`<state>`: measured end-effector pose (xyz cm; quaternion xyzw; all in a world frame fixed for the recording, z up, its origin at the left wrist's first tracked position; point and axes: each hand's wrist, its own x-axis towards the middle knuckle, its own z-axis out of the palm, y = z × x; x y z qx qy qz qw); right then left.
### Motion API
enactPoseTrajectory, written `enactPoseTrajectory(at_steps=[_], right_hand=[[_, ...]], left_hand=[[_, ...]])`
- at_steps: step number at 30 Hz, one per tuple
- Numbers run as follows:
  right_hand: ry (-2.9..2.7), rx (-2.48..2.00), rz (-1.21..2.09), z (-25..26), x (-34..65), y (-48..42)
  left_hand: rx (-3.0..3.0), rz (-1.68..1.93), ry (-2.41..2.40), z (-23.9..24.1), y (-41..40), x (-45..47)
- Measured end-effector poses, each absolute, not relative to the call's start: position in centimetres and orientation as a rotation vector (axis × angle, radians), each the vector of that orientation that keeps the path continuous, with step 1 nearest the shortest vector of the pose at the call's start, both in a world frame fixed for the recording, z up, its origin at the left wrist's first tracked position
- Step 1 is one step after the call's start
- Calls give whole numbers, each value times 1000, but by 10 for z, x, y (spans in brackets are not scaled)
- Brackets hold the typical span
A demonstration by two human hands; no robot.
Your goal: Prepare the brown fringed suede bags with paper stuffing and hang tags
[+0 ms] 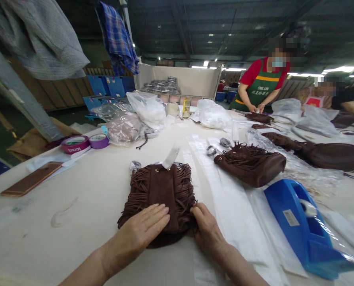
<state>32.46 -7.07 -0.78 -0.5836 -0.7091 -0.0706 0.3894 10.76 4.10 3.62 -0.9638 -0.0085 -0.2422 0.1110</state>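
Note:
A dark brown fringed bag (162, 194) lies flat on the white table in front of me, its opening pointing away. Small brass eyelets and a clear plastic tag (171, 157) show at its top edge. My left hand (144, 224) rests flat over the lower left of the bag, fingers stretched out. At the bag's lower right side, my right hand (205, 222) has its fingers bent in a pinch on the fringe strands. The tips of those fingers are partly hidden.
To the right stand a blue tape dispenser (302, 234) and another fringed bag (251, 165) on white plastic sleeves (224, 198). At left are purple tape rolls (99, 141) and a brown phone-like slab (31, 178). Plastic-wrapped goods (125, 127) lie behind. A co-worker (262, 85) handles brown pieces across the table.

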Motion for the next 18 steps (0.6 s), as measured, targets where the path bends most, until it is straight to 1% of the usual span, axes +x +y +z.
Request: enactPoseTrajectory(at_steps=[3,5,7,9,13,15,18], right_hand=[[-1660,-1495,-341,0,310,-90],[-1781,-1362,-451,5,295,-98],[-1952,-1216,-459,5,280,-99],[-2018,-1199,-422,-1,266,-94],[-1924,-1272,-518,-14,255,-89],[-1867,-1229,-587,-11,255,-90],[-1888,-1230,-596,-2,256,-87]], left_hand=[[-2724,-813,-32,24,33,101],[-2706,-793,-37,20,27,99],[-2719,-720,-56,16,22,98],[-2731,-672,-88,12,19,97],[-2713,-733,-144,-3,17,98],[-2715,-734,-167,-13,17,100],[-2717,-757,-212,-20,15,107]])
